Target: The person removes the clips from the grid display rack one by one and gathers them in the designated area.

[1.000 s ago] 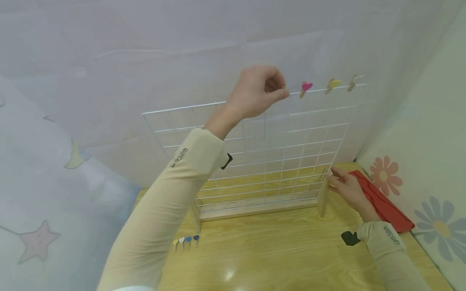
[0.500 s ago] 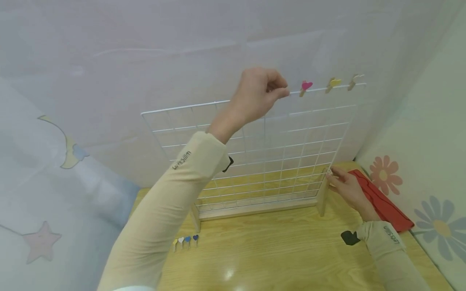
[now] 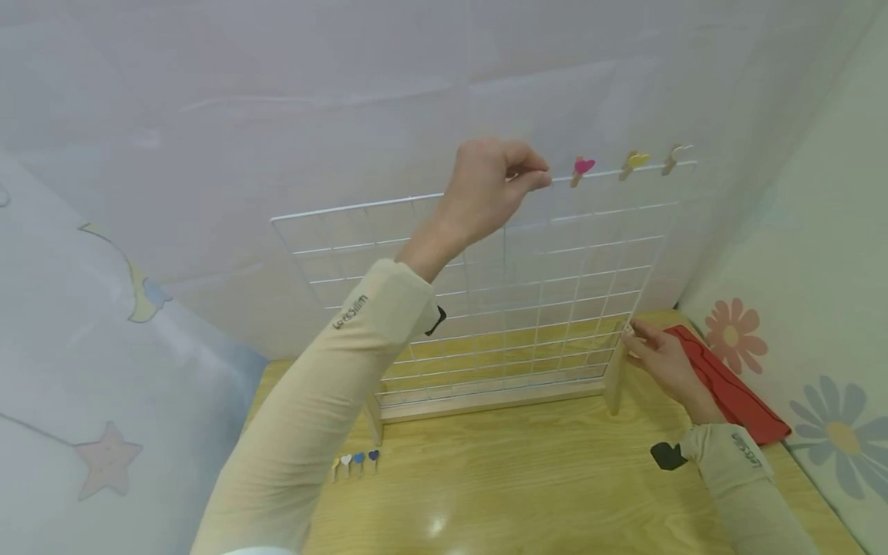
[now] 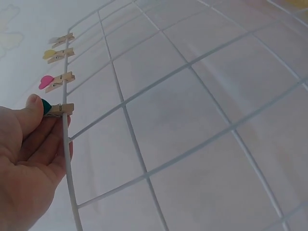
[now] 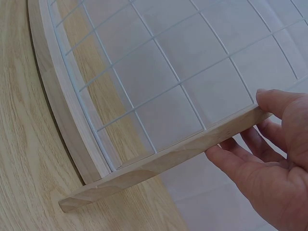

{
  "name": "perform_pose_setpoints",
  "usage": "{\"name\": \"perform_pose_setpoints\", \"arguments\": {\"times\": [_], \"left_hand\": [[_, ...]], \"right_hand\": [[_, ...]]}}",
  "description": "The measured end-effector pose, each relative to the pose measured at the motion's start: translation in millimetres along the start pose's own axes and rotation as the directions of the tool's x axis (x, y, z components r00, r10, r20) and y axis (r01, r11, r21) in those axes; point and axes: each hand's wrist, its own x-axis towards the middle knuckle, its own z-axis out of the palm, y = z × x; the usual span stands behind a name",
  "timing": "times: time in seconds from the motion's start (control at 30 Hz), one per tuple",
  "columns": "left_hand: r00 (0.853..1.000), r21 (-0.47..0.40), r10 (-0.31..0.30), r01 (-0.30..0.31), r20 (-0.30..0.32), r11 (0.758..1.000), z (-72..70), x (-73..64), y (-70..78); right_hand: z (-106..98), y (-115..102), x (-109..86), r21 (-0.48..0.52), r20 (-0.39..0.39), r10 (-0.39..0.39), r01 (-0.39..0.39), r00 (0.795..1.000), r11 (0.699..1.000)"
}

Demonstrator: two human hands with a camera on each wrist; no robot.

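On the top wire of a white wire grid, my left hand pinches a small wooden clothespin with a dark green heart, thumb on the heart end. The clothespin's jaws sit over the wire in the left wrist view; in the head view my fingers hide it. Farther along the same wire stand clothespins with a pink heart, a yellow heart and a whitish heart. My right hand grips the stand's wooden side post at the lower right, thumb on one face and fingers on the other.
Several heart clothespins lie in a row on the wooden table, in front of the stand's left foot. A red cloth-like piece lies by the right wall. A pale curtain-like backdrop hangs behind the grid.
My left wrist has lowered slightly and its fingers have straightened a little at the top wire. The right hand keeps its place on the post.
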Motion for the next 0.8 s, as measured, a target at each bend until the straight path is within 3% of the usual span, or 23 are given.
{"name": "perform_pose_setpoints", "arguments": {"times": [0.3,0.8], "left_hand": [[0.993,-0.061,0.042,-0.049,-0.111,0.997,4.8,-4.6,-8.4],[0.982,-0.165,-0.018,-0.014,-0.19,0.986,-4.4,-6.6,-5.9]], "right_hand": [[1.4,-1.1,-0.4,-0.009,-0.002,-0.011,0.011,1.0,1.0],[3.6,-1.0,1.9,0.012,0.006,-0.005,0.005,1.0,1.0]]}}
